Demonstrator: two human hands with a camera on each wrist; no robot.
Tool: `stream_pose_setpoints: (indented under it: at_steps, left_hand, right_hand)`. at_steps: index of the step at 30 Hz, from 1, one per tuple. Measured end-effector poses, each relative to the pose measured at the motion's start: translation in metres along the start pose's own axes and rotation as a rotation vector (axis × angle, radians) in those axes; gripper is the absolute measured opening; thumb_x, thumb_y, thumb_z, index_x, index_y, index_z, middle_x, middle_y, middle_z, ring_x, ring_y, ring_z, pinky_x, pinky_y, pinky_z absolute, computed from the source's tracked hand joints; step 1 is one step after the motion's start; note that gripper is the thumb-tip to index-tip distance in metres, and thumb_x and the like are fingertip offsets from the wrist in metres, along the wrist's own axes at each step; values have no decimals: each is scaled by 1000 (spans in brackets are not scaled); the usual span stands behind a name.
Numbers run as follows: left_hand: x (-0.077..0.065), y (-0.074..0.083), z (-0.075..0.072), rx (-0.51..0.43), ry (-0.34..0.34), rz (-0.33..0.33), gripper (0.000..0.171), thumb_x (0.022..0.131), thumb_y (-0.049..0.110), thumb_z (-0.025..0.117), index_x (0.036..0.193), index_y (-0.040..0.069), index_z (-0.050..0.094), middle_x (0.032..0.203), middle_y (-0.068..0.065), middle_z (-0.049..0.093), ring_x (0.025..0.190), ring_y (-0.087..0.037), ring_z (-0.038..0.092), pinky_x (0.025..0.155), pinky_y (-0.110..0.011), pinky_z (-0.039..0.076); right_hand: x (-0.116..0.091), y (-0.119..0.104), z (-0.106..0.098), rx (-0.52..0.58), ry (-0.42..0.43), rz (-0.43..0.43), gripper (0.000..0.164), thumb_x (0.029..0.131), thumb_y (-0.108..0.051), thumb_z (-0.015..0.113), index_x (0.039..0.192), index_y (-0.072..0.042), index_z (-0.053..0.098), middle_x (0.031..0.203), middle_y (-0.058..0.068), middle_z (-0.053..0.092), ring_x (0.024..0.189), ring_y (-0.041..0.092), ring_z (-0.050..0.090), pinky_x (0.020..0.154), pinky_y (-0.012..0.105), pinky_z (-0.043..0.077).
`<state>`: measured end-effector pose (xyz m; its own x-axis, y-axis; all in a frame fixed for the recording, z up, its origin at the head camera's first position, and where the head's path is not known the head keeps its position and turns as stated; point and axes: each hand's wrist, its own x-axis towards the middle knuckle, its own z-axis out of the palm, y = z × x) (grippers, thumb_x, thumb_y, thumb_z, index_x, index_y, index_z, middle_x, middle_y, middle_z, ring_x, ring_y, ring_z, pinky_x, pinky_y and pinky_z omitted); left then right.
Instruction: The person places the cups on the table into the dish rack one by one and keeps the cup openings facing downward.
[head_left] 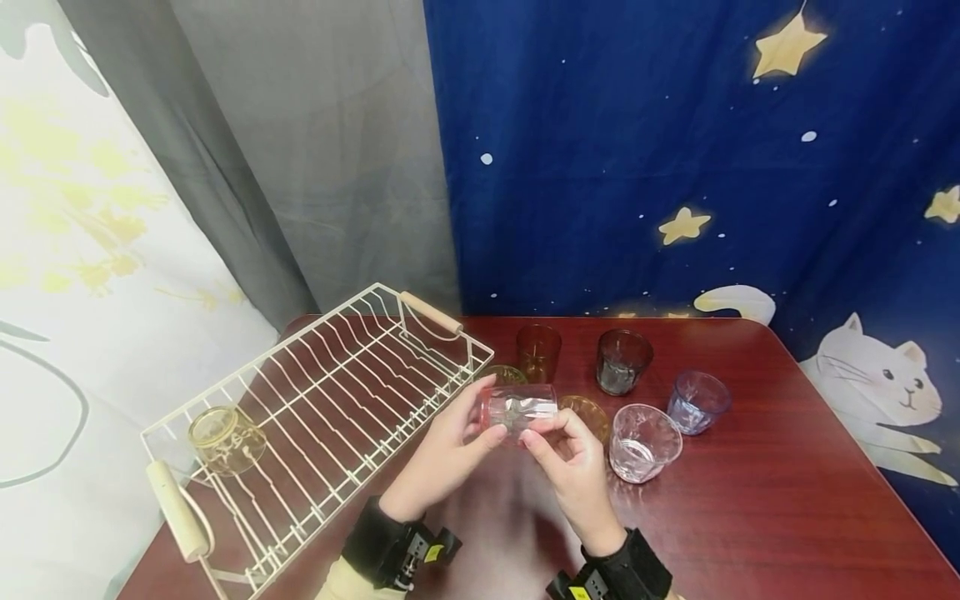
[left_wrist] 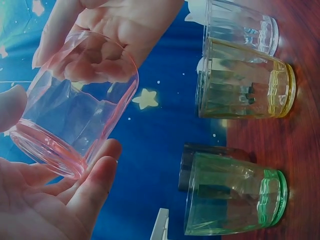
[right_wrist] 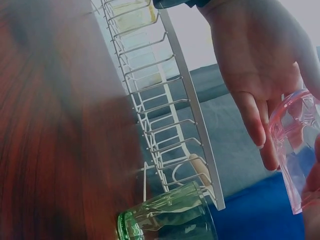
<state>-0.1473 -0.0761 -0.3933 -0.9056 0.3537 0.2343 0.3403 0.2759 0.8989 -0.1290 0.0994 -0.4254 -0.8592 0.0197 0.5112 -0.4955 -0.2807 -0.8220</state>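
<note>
A clear pink drinking glass is held on its side over the table, between both hands. My left hand grips the thick base end, its thumb on the near side. At the rim end my right hand pinches the glass, fingers bent behind it. The left wrist view shows the right fingers through the pink wall. Just beyond the hands stand a green glass and a yellow glass, both upright. To the right of my right hand is a colourless glass.
A white wire dish rack with wooden handles stands at left. An upside-down yellowish glass sits in its near left end. Farther back on the red-brown table are a brown glass, a dark grey glass and a blue glass.
</note>
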Motion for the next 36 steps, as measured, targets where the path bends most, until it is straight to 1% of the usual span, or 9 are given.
stream_pose_setpoints:
  at_steps: [7, 12, 16, 19, 22, 24, 27, 34, 36]
  left_hand:
    - [-2, 4, -6, 94, 21, -6, 65, 95, 23, 64, 153, 16, 33, 154, -14, 40, 130, -28, 55, 104, -43, 50]
    - [-4, 8, -12, 133, 15, 1, 68, 95, 22, 64, 154, 14, 32, 152, -15, 43, 131, -29, 53, 104, -43, 49]
    - [-4, 11, -16, 152, 5, 21, 69, 95, 20, 64, 154, 11, 30, 148, -16, 48, 127, -28, 56, 104, -44, 49]
    - [-4, 14, -19, 193, 4, 25, 70, 95, 21, 64, 155, 14, 30, 146, -14, 51, 128, -26, 56, 104, -43, 50]
    - [-3, 15, -22, 247, 5, 28, 71, 94, 23, 65, 155, 18, 30, 148, -11, 49, 132, -24, 53, 109, -44, 46]
    - [-2, 17, -24, 275, 5, 21, 71, 93, 23, 66, 155, 20, 30, 150, -8, 48, 135, -22, 50, 112, -45, 42]
    - [-2, 20, -25, 305, 7, 38, 69, 93, 23, 66, 154, 18, 33, 150, -8, 47, 137, -23, 47, 114, -48, 39]
    - [-2, 26, -29, 380, 36, 77, 66, 92, 20, 67, 150, 11, 38, 135, -11, 55, 121, -23, 54, 104, -47, 47]
    - [-1, 27, -31, 405, 43, 79, 65, 92, 21, 67, 149, 10, 39, 135, -11, 55, 121, -22, 54, 104, -45, 47]
  right_hand:
    - [0, 2, -1, -26, -54, 13, 25, 87, 12, 61, 93, -12, 61, 94, -12, 64, 90, 0, 62, 78, 14, 54]
    - [1, 4, -2, -19, -83, 44, 20, 89, 4, 64, 93, -16, 61, 95, -11, 64, 92, 2, 62, 81, 16, 55]
    - [1, 3, -2, -29, -96, 57, 13, 88, 4, 65, 92, -7, 61, 95, -11, 64, 90, 1, 63, 80, 17, 56]
    - [3, 3, -2, -50, -112, 37, 13, 87, 11, 63, 92, -1, 60, 94, -10, 64, 89, 1, 63, 79, 17, 55]
    - [5, 2, -3, -101, -125, 52, 7, 87, 10, 63, 91, 5, 60, 94, -10, 64, 89, 3, 63, 78, 17, 54]
    - [7, 0, -5, -138, -136, 89, 5, 88, 4, 66, 91, 3, 61, 93, -9, 65, 90, 4, 63, 78, 17, 55]
    - [10, -2, -8, -202, -163, 123, 11, 88, 0, 68, 90, 8, 60, 93, -8, 66, 89, 3, 63, 77, 18, 55]
    - [17, -4, -18, -399, -252, 97, 7, 86, -3, 72, 90, -7, 68, 92, 3, 71, 91, 0, 63, 79, 20, 55]
    - [19, -6, -21, -433, -278, 97, 8, 86, -6, 72, 92, -9, 68, 92, 6, 71, 84, -1, 63, 72, 20, 56]
